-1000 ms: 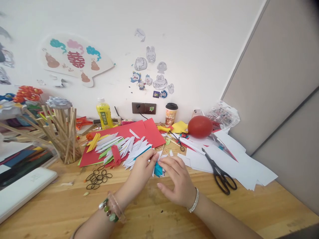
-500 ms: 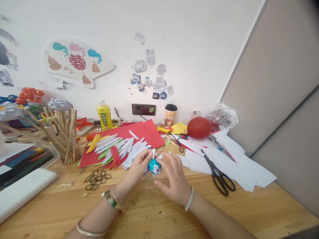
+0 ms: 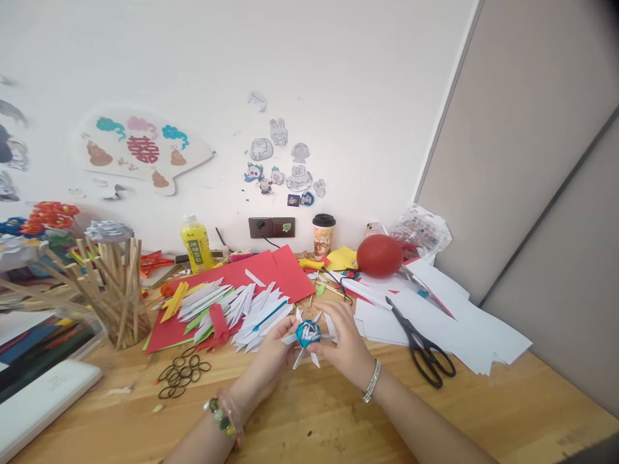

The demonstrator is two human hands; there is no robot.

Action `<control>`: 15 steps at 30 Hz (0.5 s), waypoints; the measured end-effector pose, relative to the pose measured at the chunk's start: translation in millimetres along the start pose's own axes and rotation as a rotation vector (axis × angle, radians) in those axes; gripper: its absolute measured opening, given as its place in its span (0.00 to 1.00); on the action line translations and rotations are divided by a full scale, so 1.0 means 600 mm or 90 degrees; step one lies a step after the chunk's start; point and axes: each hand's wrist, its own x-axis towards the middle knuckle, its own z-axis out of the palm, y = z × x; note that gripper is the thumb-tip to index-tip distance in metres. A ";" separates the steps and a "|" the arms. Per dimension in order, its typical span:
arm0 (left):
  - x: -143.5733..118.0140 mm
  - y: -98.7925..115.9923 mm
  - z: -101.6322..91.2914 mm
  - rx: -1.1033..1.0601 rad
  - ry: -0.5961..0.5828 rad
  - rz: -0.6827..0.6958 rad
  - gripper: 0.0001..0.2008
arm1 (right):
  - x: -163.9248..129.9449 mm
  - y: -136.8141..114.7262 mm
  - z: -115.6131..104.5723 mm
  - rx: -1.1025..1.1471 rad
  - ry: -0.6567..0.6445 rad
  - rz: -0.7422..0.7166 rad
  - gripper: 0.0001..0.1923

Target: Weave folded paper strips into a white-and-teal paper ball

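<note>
Between my two hands is a small folded paper flower, with a blue and white round centre and white pointed strips sticking out around it. My left hand grips it from the left, its fingers partly hidden behind the strips. On the right side, my right hand closes on it with the thumb at the lower edge and the fingers curved over the top. Just behind the hands lie many folded white paper strips, one blue strip among them, on red paper sheets.
Black scissors lie to the right beside white paper sheets. Black rubber bands are at left, near a container of wooden sticks. Behind stand a yellow bottle, a lidded cup and a red balloon.
The flower has turned so its round centre faces up toward me, strips spread outward. My right hand has moved in from beside it and closed on it. The camera view has tilted up slightly.
</note>
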 end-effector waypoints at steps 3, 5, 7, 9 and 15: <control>0.000 -0.002 0.003 0.019 0.017 0.013 0.10 | 0.000 -0.005 0.001 0.031 -0.037 -0.003 0.24; 0.000 -0.002 0.002 0.032 0.025 0.030 0.10 | -0.001 -0.007 0.001 0.044 -0.054 -0.005 0.21; -0.001 -0.001 0.001 0.025 0.020 0.036 0.10 | -0.002 -0.005 0.002 0.071 -0.044 0.001 0.24; -0.004 0.001 0.001 0.001 0.006 0.034 0.08 | -0.003 0.001 0.001 0.130 -0.020 0.020 0.30; -0.009 0.009 -0.002 -0.008 0.006 0.031 0.08 | -0.002 0.020 -0.002 0.272 -0.032 0.083 0.25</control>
